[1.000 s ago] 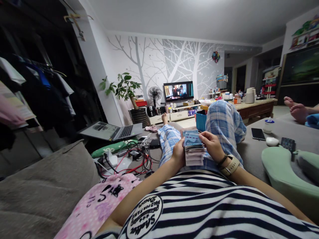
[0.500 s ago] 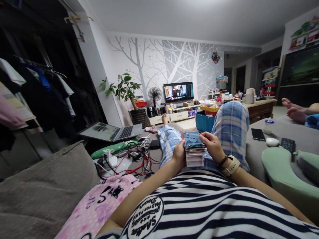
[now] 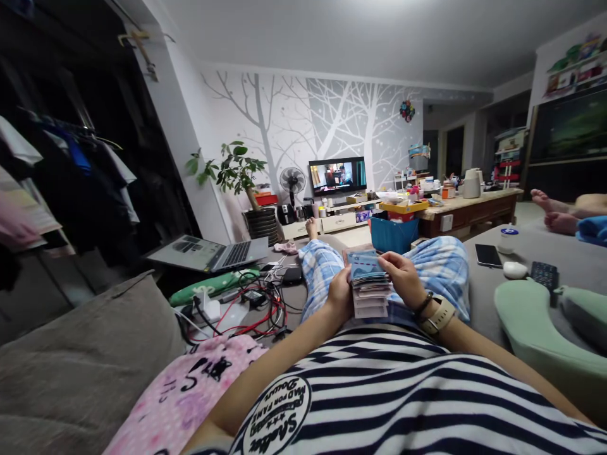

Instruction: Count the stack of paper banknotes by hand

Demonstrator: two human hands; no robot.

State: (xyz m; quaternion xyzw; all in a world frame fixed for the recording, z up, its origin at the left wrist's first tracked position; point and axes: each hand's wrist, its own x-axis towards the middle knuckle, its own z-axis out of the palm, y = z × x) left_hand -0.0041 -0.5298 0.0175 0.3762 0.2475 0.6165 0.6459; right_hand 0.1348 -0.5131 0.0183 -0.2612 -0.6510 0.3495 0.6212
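Above my lap is a stack of printed paper slips [image 3: 370, 291], bluish on top and pale below, with lower edges stepped one under another. My left hand [image 3: 339, 292] is closed around the stack's left side. At its upper right corner, my right hand [image 3: 402, 275] pinches the blue top slip [image 3: 364, 262] between thumb and fingers. A pale watch [image 3: 441, 315] and a dark bracelet are on the right wrist. What is printed on the slips is too small to read.
On the left lie a laptop [image 3: 213, 251], tangled cables [image 3: 265, 309] and a pink blanket [image 3: 199, 392]. A phone [image 3: 488, 255], a white mouse [image 3: 515, 270], a remote [image 3: 544, 275] and a green neck pillow [image 3: 526, 316] lie right. Another person's feet [image 3: 552, 208] rest beyond.
My right knee has dropped outward, uncovering more of the blue box and low table behind it. Both hands keep nearly the same hold on the stack.
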